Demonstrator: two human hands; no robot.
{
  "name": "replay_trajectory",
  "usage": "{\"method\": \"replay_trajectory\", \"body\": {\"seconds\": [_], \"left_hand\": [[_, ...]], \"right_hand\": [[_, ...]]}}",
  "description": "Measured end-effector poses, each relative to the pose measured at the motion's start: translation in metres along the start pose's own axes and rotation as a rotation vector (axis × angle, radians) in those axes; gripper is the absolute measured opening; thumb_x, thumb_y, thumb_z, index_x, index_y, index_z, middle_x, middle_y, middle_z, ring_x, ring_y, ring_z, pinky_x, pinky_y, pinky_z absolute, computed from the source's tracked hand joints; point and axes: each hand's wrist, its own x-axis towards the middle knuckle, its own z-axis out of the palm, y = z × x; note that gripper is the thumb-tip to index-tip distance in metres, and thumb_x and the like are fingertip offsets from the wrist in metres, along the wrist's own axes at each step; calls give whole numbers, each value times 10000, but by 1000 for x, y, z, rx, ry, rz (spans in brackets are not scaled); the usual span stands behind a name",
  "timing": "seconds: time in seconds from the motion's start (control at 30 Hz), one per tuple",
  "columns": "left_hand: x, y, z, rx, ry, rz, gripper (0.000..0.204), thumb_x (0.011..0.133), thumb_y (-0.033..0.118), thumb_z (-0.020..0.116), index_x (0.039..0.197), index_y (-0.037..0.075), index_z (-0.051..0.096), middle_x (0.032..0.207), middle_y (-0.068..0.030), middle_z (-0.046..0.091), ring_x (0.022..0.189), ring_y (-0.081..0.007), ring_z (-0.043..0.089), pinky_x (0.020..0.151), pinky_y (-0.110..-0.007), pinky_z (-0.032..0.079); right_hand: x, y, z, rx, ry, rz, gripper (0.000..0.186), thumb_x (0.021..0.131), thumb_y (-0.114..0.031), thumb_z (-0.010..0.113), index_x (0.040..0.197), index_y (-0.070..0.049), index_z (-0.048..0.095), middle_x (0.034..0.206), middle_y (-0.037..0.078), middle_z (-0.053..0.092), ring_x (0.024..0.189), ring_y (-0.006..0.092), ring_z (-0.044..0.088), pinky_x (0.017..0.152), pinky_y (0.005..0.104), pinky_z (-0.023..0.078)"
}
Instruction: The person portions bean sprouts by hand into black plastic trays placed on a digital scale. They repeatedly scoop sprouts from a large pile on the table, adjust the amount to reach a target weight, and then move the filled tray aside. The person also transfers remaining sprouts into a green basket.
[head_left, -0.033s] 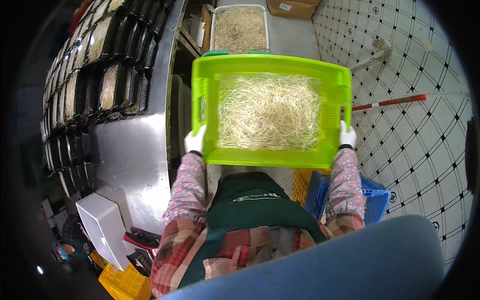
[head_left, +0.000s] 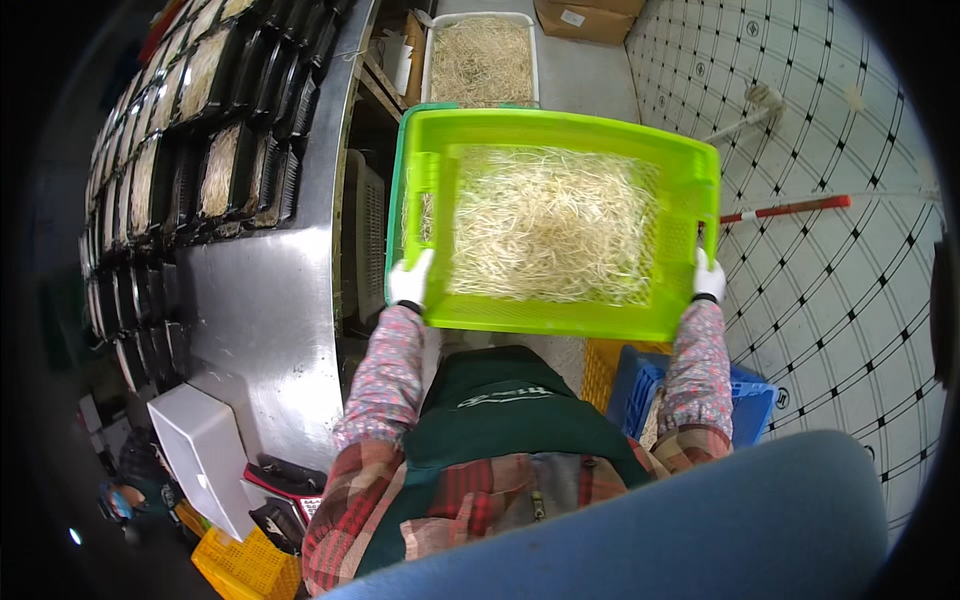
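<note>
both hands are gloved in white and lift a lime-green perforated crate [head_left: 560, 318] clear of any surface, in front of the person's chest. the left hand [head_left: 410, 280] wraps the near-left corner, fingers curled up along the side wall. the right hand [head_left: 708, 279] clamps the near-right corner the same way — thumb side on the rim, fingers closed around the edge. the crate sits roughly level, its far edge a little raised toward the far side of the scene.

inside lies a loose bed of pale bean sprouts [head_left: 550, 240], spread across most of the floor of the crate, thinner near the left wall.

directly beyond the crate, on the floor, stands a white tub [head_left: 428, 60] also filled with sprouts; a cardboard box [head_left: 588, 16] sits far right of it. to the left runs a stainless steel table [head_left: 270, 310] carrying rows of black trays [head_left: 225, 165], several packed with sprouts. below the crate, near right, a blue crate [head_left: 640, 385] and a yellow crate [head_left: 600, 365] stand side by side. a red-handled pole [head_left: 790, 208] lies on the white tiled floor [head_left: 850, 300] to the right. near left — a white bin [head_left: 200, 450].
</note>
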Motion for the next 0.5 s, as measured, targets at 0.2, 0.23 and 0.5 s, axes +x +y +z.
{"method": "replay_trajectory", "body": {"seconds": [0.2, 0.23, 0.5], "left_hand": [[-4, -9, -11, -287, -86, -137, 345, 846, 278, 785, 1001, -22, 715, 931, -115, 731, 760, -158, 667, 717, -291, 527], [2, -7, -34, -449, -68, -176, 296, 865, 217, 767, 1005, -35, 701, 958, -137, 732, 756, -180, 695, 687, -300, 555], [-52, 7, 86, -176, -124, -49, 427, 793, 336, 829, 1016, -15, 731, 882, -45, 718, 805, -126, 620, 767, -283, 485]], "right_hand": [[-34, -4, 5, -195, 13, 33, 559, 871, -581, 633, 1036, -52, 707, 994, 204, 705, 981, 366, 664, 869, 439, 502], [-52, -17, 26, -165, -38, -40, 547, 874, -570, 631, 1036, -52, 704, 1004, 220, 697, 994, 383, 654, 873, 445, 499], [58, 58, -92, -208, 150, 34, 532, 880, -505, 671, 1012, 9, 703, 891, 191, 723, 815, 313, 694, 758, 408, 530]]}}
